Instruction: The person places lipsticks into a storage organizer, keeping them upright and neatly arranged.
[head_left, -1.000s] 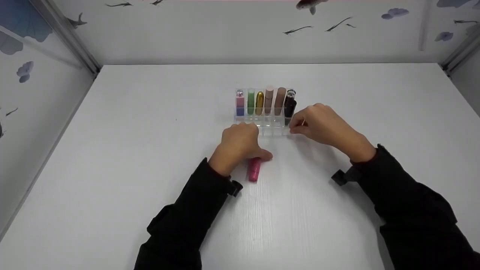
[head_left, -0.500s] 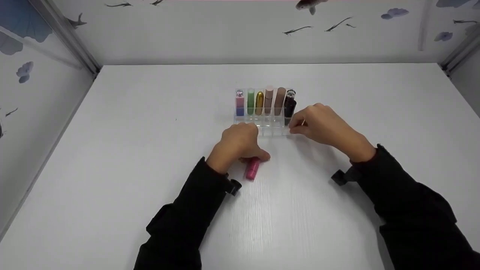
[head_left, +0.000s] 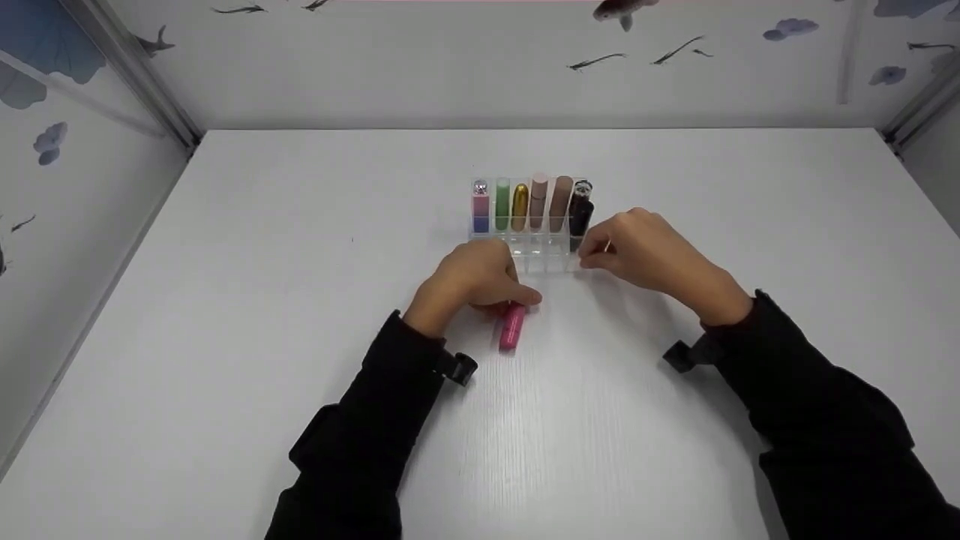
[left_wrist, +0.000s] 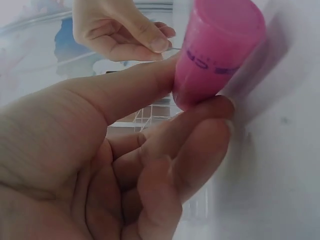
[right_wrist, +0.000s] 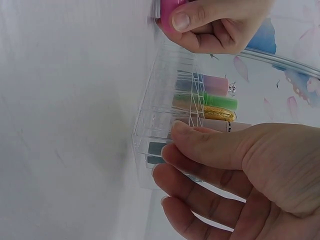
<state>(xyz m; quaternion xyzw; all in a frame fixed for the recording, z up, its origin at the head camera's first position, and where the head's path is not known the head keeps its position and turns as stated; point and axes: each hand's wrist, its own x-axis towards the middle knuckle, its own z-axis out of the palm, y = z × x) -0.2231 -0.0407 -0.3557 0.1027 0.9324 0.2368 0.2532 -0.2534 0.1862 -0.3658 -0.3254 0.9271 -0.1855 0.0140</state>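
In the head view my left hand [head_left: 480, 274] pinches a pink lipstick tube [head_left: 512, 328] between thumb and fingers, close over the white table. Dark printed letters mark the pink lipstick tube [left_wrist: 215, 50] in the left wrist view. My right hand [head_left: 645, 247] pinches the right front corner of a clear lipstick holder [head_left: 555, 262]. Its back row carries upright tubes: a pink-and-blue one [head_left: 481, 206], a green one [head_left: 502, 204], a gold one [head_left: 520, 208], two brownish ones and a black one [head_left: 580, 210]. The left hand partly covers the holder's front left compartments.
The white table [head_left: 225, 337] stretches around the holder on all sides. Behind it rises a pale back wall [head_left: 450, 67] with printed fish and plants. A similar side wall [head_left: 75, 210] stands at the left.
My left hand has shifted slightly away from the body, toward the holder, bringing the pink lipstick tube along. The right hand and the holder have stayed in place.
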